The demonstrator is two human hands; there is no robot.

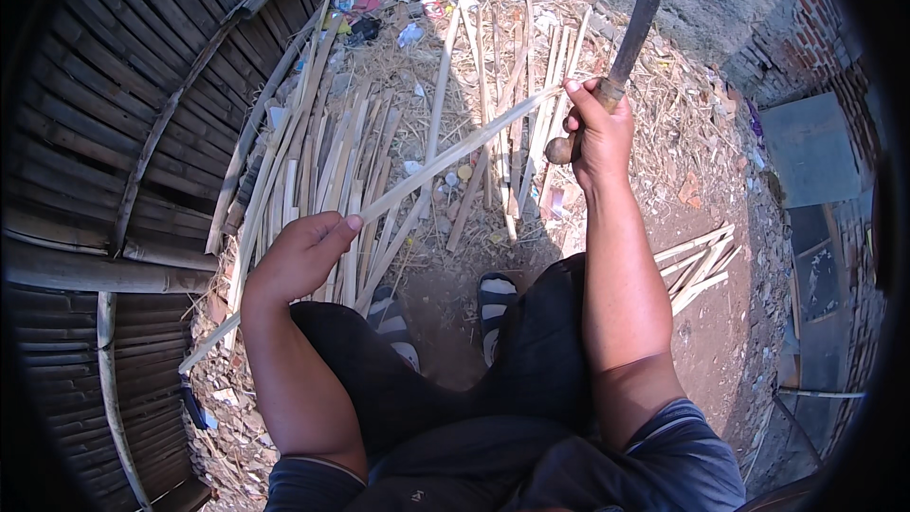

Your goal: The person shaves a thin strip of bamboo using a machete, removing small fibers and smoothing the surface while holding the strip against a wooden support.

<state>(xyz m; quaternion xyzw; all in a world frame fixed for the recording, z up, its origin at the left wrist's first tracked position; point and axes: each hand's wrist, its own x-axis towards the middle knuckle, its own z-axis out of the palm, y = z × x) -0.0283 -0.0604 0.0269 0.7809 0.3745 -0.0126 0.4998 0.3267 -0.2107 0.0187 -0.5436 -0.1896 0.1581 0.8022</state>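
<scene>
A long pale bamboo strip (455, 150) slants across in front of me, its lower left end running out past my left forearm. My left hand (299, 251) is closed around it, thumb pressed along the top. In my right hand (605, 137) is a machete with a dark blade (646, 14) pointing up and away and a wooden handle with a rounded knob (560, 150). The thumb and forefinger of that same hand pinch the strip's far end, clear of the blade.
Many split bamboo strips (332, 156) lie on the littered ground ahead, and a smaller bundle (700, 264) rests to the right. A slatted bamboo wall (180, 66) stands at left. Far right are a brick wall (801, 0) and a grey panel (810, 152). Rubbish (365, 28) is scattered at the back.
</scene>
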